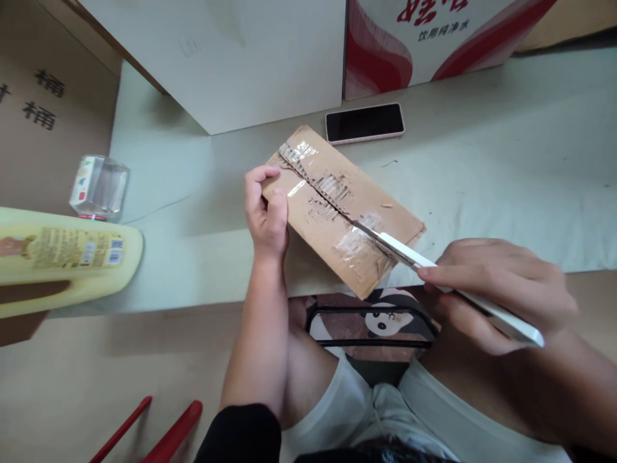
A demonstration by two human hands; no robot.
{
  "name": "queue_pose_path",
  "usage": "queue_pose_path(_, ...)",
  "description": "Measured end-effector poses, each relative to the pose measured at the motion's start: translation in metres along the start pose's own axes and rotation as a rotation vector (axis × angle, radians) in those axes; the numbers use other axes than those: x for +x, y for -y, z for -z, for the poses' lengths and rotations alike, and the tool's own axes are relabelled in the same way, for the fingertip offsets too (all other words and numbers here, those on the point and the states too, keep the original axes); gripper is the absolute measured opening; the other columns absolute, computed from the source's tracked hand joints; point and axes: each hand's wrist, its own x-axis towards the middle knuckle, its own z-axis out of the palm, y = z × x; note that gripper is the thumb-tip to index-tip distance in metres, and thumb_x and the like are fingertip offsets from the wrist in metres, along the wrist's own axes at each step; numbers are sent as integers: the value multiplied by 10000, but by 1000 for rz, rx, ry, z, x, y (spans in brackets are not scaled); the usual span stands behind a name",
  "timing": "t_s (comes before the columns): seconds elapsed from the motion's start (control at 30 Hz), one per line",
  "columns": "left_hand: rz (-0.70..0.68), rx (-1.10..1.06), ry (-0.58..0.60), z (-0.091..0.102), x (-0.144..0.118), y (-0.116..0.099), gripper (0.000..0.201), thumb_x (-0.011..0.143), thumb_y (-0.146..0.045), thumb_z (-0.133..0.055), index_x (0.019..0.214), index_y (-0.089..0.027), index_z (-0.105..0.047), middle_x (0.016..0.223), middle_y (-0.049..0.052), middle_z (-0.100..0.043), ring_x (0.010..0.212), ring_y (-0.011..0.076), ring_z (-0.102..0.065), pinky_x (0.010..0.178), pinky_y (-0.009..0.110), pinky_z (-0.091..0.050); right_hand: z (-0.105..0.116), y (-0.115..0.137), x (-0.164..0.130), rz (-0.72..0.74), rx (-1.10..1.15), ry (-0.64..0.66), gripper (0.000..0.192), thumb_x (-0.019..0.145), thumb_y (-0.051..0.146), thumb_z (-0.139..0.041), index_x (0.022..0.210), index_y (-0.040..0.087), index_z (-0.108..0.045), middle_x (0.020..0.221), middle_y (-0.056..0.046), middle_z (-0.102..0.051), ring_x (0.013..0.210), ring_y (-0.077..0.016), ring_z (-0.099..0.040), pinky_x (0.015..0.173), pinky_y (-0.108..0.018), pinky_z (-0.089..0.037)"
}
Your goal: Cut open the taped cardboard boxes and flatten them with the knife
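Observation:
A flat brown cardboard box [366, 193] with torn clear tape lies on the pale table [482, 180], one corner hanging over the near edge. My left hand [265, 212] grips its left edge, thumb on top. My right hand [501, 289] holds a white-handled utility knife [419, 257], and the blade tip rests in the taped seam running along the box's top.
A phone [365, 122] lies screen-up behind the box. A white box [231, 58] and a red-and-white carton [434, 32] stand at the back. A clear bottle [99, 186] and a yellow bottle [62, 251] sit at left. A panda-print stool [371, 321] is below.

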Motion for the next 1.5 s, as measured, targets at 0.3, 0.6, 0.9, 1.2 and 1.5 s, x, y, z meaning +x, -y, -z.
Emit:
queue_pose_path(0.3,-66,-10,2,-1,0,4,476,907,-676,-516,1090,-243,-590,1079,43,-609,1043,219,-615,989,392,-492,-2,6,1,20,-66,-20,464,731,33,-555,1127,236,-685,581,32,-590,448,-130,-539,429,-289,-440)
queue_pose_path(0.6,-91,-4,-11,-2,0,7,477,912,-675,-512,1087,-239,-592,1057,38,-623,995,197,-610,916,349,-496,-1,13,-2,-66,-35,-73,379,738,0,-537,1023,192,-699,560,19,-590,452,-141,-569,421,-290,-431)
queue_pose_path(0.9,-59,13,-38,-6,1,1,475,903,-669,-510,1056,-227,-594,1038,35,-619,1000,200,-606,937,358,-480,6,16,-2,-128,-40,-28,350,775,20,-515,1007,216,-689,553,19,-600,452,-143,-590,427,-288,-433)
queue_pose_path(1.2,-71,-21,-71,-8,-1,4,461,901,-653,-519,1053,-224,-597,1008,32,-613,952,192,-590,888,348,-469,2,18,2,-203,-70,66,306,795,40,-536,1004,216,-675,624,22,-667,476,-107,-595,455,-242,-464)
queue_pose_path(1.5,-77,-25,-78,-10,-1,10,460,921,-655,-484,1089,-236,-574,1047,38,-596,994,199,-597,911,358,-479,10,19,-7,-149,4,-80,310,817,79,-535,1031,223,-708,599,12,-625,503,-146,-613,464,-287,-481)
